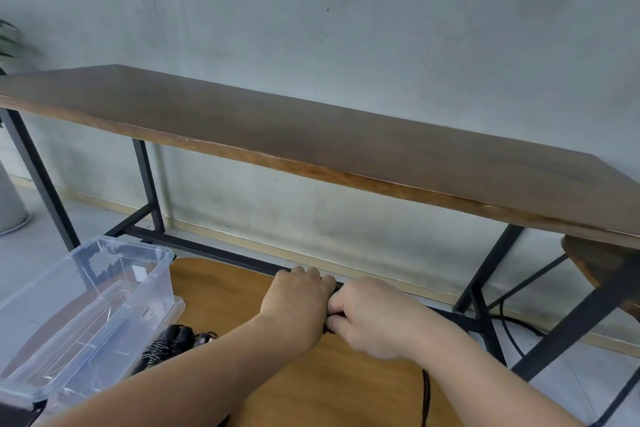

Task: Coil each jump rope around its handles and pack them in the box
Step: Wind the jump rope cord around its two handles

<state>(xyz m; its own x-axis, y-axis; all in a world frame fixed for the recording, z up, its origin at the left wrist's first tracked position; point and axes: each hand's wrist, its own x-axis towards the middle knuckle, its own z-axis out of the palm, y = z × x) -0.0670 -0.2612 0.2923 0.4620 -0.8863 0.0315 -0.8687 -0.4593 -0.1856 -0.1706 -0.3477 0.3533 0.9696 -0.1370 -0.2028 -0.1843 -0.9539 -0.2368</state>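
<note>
Across the middle of my view runs a long dark-brown wooden table (pixel 311 128) on black metal legs (pixel 147 180), set against a grey concrete wall (pixel 346 10). At the lower centre lies a round orange-brown wooden tabletop (pixel 346 378). At the far left edge I see green plant leaves (pixel 7 42) above a grey pot (pixel 8 204).

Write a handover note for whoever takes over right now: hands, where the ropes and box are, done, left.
Left hand and right hand: both grip one black jump rope between them over the low wooden table; its cord trails toward the near edge.
Clear box: open, at the table's left; no rope visible inside.
Second rope: coiled, lying beside the box.
Done: one rope looks coiled.
Left: finish coiling the held rope, pack both in the box.
</note>
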